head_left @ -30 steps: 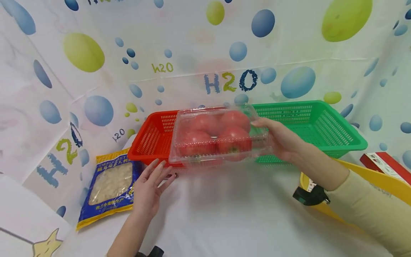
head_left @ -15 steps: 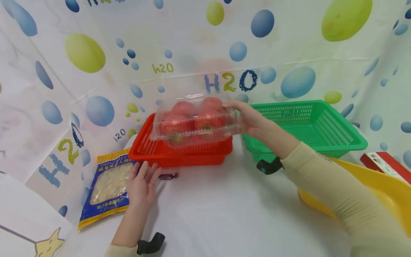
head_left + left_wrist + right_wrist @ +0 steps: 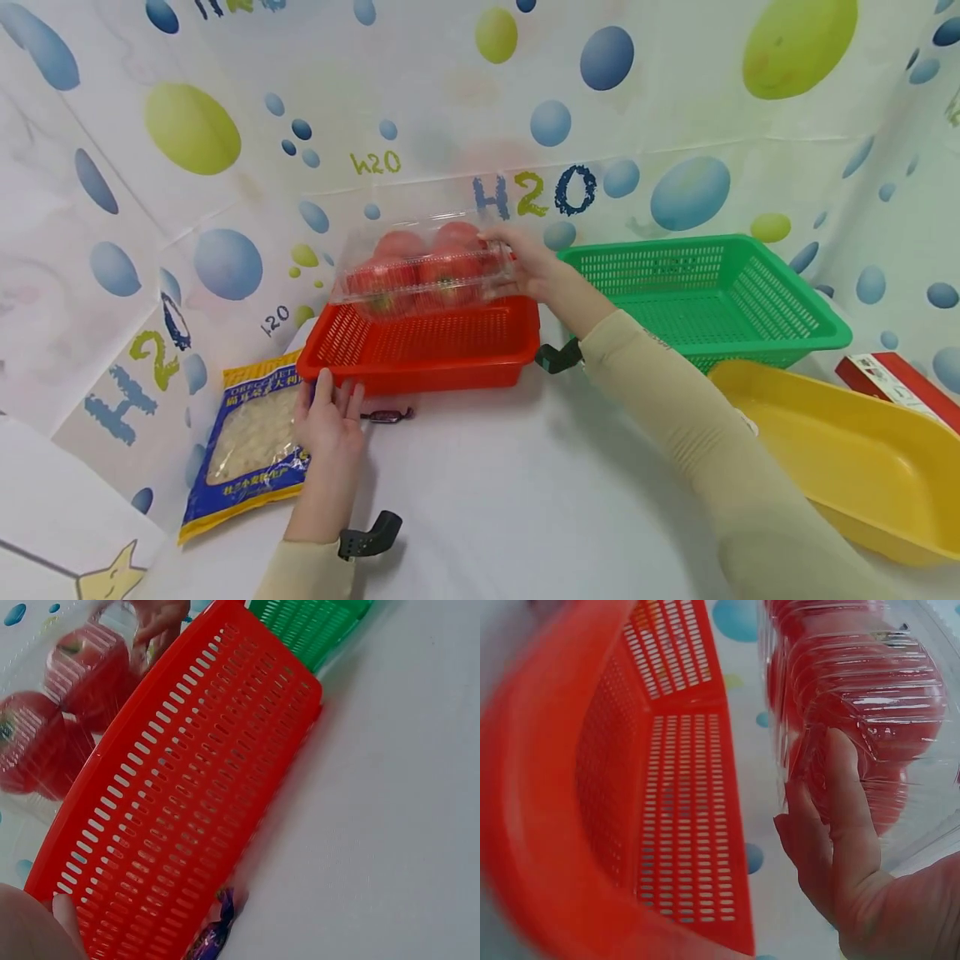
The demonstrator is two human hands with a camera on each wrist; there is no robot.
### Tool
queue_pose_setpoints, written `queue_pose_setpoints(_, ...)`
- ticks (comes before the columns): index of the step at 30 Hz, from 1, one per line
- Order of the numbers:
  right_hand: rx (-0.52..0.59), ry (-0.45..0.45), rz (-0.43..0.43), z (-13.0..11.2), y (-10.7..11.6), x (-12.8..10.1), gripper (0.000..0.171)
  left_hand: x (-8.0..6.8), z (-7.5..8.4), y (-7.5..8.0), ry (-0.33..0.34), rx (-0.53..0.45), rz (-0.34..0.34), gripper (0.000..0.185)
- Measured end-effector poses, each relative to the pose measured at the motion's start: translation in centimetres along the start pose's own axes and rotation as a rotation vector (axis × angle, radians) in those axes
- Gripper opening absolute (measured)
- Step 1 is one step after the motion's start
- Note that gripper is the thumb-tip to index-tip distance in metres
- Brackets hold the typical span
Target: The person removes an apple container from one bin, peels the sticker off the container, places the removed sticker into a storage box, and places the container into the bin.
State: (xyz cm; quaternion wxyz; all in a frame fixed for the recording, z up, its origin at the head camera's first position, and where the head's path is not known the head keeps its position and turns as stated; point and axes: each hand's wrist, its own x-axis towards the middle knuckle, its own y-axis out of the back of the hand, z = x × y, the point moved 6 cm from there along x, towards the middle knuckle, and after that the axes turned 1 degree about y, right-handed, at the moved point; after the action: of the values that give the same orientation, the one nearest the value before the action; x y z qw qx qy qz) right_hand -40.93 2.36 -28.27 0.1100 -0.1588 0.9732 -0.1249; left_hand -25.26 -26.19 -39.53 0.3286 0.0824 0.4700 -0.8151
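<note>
My right hand [image 3: 525,262] grips the right end of a clear plastic clamshell box [image 3: 427,279] with several red apples [image 3: 88,671] inside. The box hangs tilted above the back of a red slotted basket [image 3: 420,375]. In the right wrist view, the fingers of my right hand [image 3: 847,825] press against the box's ribbed side, apart from the basket. At the basket's front left corner, my left hand [image 3: 330,425] rests its fingertips against the rim, the fingers mostly straight. Part of that hand shows at the lower left of the left wrist view.
A green slotted basket [image 3: 817,333] stands to the right, a yellow basin [image 3: 847,450] nearer on that side, with a red box [image 3: 900,383] behind it. A blue-and-yellow pasta bag [image 3: 255,425] lies left. A wrapped candy [image 3: 387,416] lies before the red basket.
My right hand has carried the box of apples left and back, from in front of the baskets to over the red one. My left hand has shifted slightly left, up to the basket rim.
</note>
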Motion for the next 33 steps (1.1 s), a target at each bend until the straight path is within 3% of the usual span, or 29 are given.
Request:
queue_pose_setpoints(5, -0.001, -0.015, -0.002, 0.6, -0.6, 2.1, 0.057, -0.1, -0.2, 0.1, -0.013, -0.017, 0.033, 0.069)
queue_pose_setpoints(15, -0.029, -0.046, -0.011, 1.9, -0.3, 4.7, 0.059, -0.4, -0.5, -0.4, -0.041, -0.031, 0.001, 0.068)
queue_pose_setpoints(24, -0.102, -0.196, -0.019, 4.3, -0.4, 5.9, 0.066, -0.1, -0.5, -0.4, -0.06, -0.023, -0.023, 0.066)
queue_pose_setpoints(33, -0.213, -0.321, -0.1, 5.7, -1.4, 6.0, 0.071, 0.4, -0.4, -0.1, -0.067, -0.014, -0.008, 0.068)
